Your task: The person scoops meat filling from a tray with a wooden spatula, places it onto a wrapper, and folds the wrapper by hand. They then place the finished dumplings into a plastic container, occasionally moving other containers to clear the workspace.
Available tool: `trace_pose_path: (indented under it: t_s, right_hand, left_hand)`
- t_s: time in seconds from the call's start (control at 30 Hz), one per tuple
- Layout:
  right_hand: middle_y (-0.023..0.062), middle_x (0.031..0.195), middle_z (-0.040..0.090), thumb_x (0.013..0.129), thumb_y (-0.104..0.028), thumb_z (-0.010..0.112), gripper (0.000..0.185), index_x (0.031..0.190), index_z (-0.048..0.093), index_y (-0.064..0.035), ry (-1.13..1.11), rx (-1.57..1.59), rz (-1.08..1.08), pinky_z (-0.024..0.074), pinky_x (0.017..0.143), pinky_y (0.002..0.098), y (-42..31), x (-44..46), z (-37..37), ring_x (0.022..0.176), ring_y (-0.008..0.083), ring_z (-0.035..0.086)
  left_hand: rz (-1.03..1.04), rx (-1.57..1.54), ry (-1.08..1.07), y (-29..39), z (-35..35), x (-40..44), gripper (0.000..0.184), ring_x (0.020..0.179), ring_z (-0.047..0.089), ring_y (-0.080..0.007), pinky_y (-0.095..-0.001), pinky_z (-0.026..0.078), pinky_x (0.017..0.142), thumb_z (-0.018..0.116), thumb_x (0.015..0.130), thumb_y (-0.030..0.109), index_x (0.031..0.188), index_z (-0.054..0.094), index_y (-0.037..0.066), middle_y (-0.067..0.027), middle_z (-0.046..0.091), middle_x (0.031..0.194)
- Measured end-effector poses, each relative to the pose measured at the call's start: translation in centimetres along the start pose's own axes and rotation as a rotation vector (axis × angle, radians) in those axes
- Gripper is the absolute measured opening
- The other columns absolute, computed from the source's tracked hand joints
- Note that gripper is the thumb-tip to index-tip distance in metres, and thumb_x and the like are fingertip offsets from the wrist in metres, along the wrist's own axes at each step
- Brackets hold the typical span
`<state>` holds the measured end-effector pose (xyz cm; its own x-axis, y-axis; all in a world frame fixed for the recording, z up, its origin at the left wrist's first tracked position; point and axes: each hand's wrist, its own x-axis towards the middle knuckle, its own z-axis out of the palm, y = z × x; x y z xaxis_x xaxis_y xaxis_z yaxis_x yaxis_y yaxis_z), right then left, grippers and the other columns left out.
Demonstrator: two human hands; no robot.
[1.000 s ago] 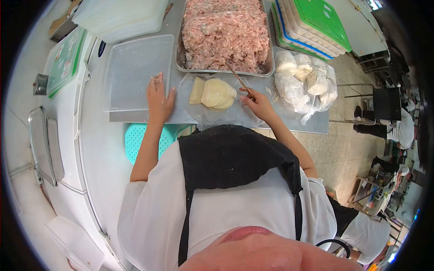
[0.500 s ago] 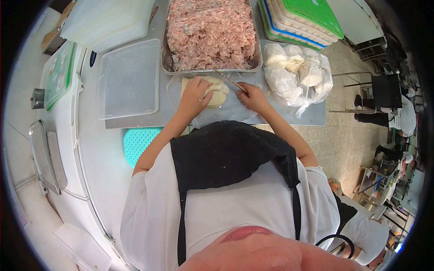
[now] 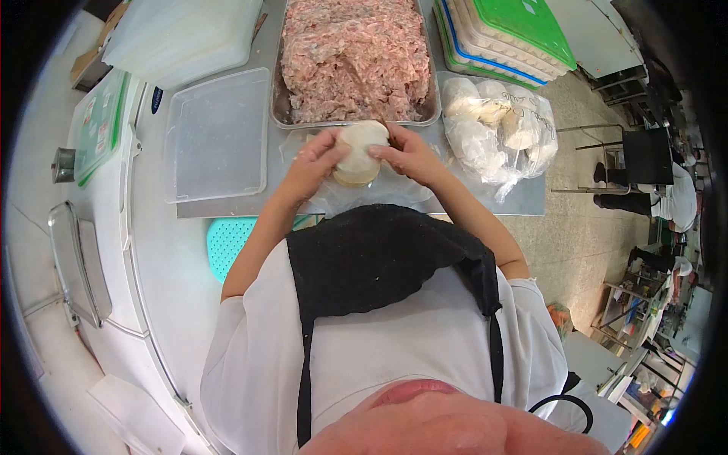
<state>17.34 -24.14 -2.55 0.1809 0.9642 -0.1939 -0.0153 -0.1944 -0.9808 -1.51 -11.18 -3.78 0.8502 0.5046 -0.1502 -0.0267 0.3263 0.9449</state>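
My left hand (image 3: 317,157) pinches the left edge of a round, pale dough wrapper (image 3: 362,142) just in front of the meat tray. On the right side, my right hand (image 3: 408,157) has its thumb on the same wrapper. A thin brown stick (image 3: 384,123) shows behind the right fingers, mostly hidden. Below the raised wrapper lies a stack of dough wrappers (image 3: 355,180) on clear plastic. Minced meat (image 3: 354,64) fills the metal tray (image 3: 435,106) beyond my hands.
A translucent plastic box (image 3: 216,136) sits left. Plastic-bagged white dough balls (image 3: 500,125) lie right, below stacked containers with a green lid (image 3: 527,26). More translucent containers (image 3: 182,38) stand at the back left. A turquoise perforated stool (image 3: 230,243) is under the table edge. People are far right.
A dough wrapper has been lifted off the stack and is now held up between both hands. My right hand has moved left and up with the stick, now mostly hidden behind it.
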Motion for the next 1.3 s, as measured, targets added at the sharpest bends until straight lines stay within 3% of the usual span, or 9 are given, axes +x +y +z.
trace_pose_path:
  t_s: [0.07, 0.13, 0.27, 0.43, 0.6, 0.73, 0.8, 0.93, 1.3]
  right_hand:
    - [0.005, 0.093, 0.065, 0.086, -0.034, 0.066, 0.044, 0.118, 0.058, -0.0057, -0.051, -0.052, -0.002, 0.0468, 0.068, 0.0318, 0.4, 1.1, -0.4, 0.081, 0.0146, 0.059]
    - [0.0148, 0.092, 0.065, 0.083, -0.034, 0.068, 0.047, 0.115, 0.057, -0.0024, 0.165, -0.628, -0.23, 0.0471, 0.069, 0.0394, 1.3, 1.7, -1.6, 0.083, 0.0284, 0.063]
    - [0.0214, 0.088, 0.063, 0.08, -0.033, 0.069, 0.044, 0.107, 0.057, -0.0006, 0.18, -0.741, -0.112, 0.0462, 0.07, 0.0443, -0.5, 0.3, -2.0, 0.083, 0.0393, 0.061]
    - [0.0191, 0.078, 0.062, 0.083, -0.032, 0.066, 0.034, 0.097, 0.058, -0.0017, 0.142, -0.512, -0.063, 0.046, 0.067, 0.0431, -1.6, 0.5, 1.2, 0.075, 0.0372, 0.06]
    - [0.0146, 0.084, 0.061, 0.085, -0.033, 0.065, 0.035, 0.106, 0.062, -0.0042, 0.229, -0.714, -0.147, 0.0459, 0.066, 0.0405, 5.0, 1.8, 2.1, 0.072, 0.0311, 0.059]
    - [0.0145, 0.093, 0.061, 0.088, -0.032, 0.063, 0.035, 0.111, 0.063, -0.005, 0.378, -0.604, -0.087, 0.0465, 0.069, 0.0369, 3.4, 0.4, 2.0, 0.076, 0.0261, 0.059]
    - [0.0148, 0.093, 0.061, 0.089, -0.031, 0.061, 0.035, 0.112, 0.062, -0.0047, 0.444, -0.55, -0.081, 0.0467, 0.07, 0.0359, 3.6, -0.2, 1.9, 0.077, 0.0253, 0.059]
    - [0.0152, 0.092, 0.062, 0.092, -0.03, 0.058, 0.034, 0.112, 0.062, -0.0023, 0.591, -0.403, -0.141, 0.0469, 0.073, 0.033, 4.3, -1.2, 2.4, 0.081, 0.023, 0.061]
    - [0.0143, 0.082, 0.057, 0.091, -0.018, 0.057, 0.027, 0.113, 0.061, -0.0028, 0.568, -0.529, -0.13, 0.0459, 0.07, 0.0366, 3.1, -3.7, 2.2, 0.078, 0.0284, 0.059]
  left_hand:
    - [0.04, 0.305, -0.041, -0.6, -0.6, 0.1, 0.035, 0.104, 0.058, -0.0187, -0.031, 0.045, 0.092, 0.06, 0.091, 0.017, 0.122, 0.055, 0.003, -0.0079, 0.061, 0.114]
    - [0.152, 0.586, 0.119, -2.3, -2.4, -0.3, 0.033, 0.098, 0.059, -0.0217, -0.0323, 0.046, 0.088, 0.061, 0.088, 0.015, 0.118, 0.057, 0.003, -0.0097, 0.061, 0.106]
    - [0.478, 1.283, 0.287, -7.0, -6.0, -1.1, 0.026, 0.086, 0.059, -0.032, -0.0377, 0.048, 0.08, 0.066, 0.081, 0.011, 0.105, 0.062, 0.003, -0.0152, 0.06, 0.095]
    - [0.297, 1.029, 0.336, -6.4, -7.2, -1.0, 0.019, 0.082, 0.059, -0.0327, -0.0396, 0.047, 0.074, 0.068, 0.079, 0.011, 0.095, 0.064, 0.003, -0.0156, 0.06, 0.091]
    - [0.258, 0.858, 0.481, -1.5, -5.8, -1.9, 0.019, 0.081, 0.059, -0.032, -0.0388, 0.047, 0.071, 0.068, 0.08, 0.014, 0.095, 0.065, 0.003, -0.0164, 0.06, 0.085]
    - [0.621, 0.924, 0.168, -0.7, -4.5, -0.9, 0.021, 0.079, 0.058, -0.022, -0.0296, 0.046, 0.065, 0.07, 0.081, 0.013, 0.099, 0.066, 0.003, -0.0103, 0.059, 0.094]
    - [0.612, 0.859, -0.104, -2.0, -3.3, 0.4, 0.023, 0.089, 0.058, -0.0265, -0.0343, 0.046, 0.074, 0.069, 0.081, 0.014, 0.101, 0.066, 0.003, -0.0126, 0.058, 0.101]
    - [0.626, 0.971, -0.282, -3.8, -3.8, 1.8, 0.033, 0.1, 0.052, -0.0351, -0.0429, 0.04, 0.09, 0.07, 0.077, 0.017, 0.107, 0.064, 0.005, -0.0142, 0.057, 0.103]
    - [0.573, 1.016, -0.31, -2.4, -3.7, 1.5, 0.037, 0.104, 0.053, -0.0346, -0.0414, 0.042, 0.09, 0.073, 0.073, 0.014, 0.108, 0.061, 0.008, -0.0155, 0.056, 0.108]
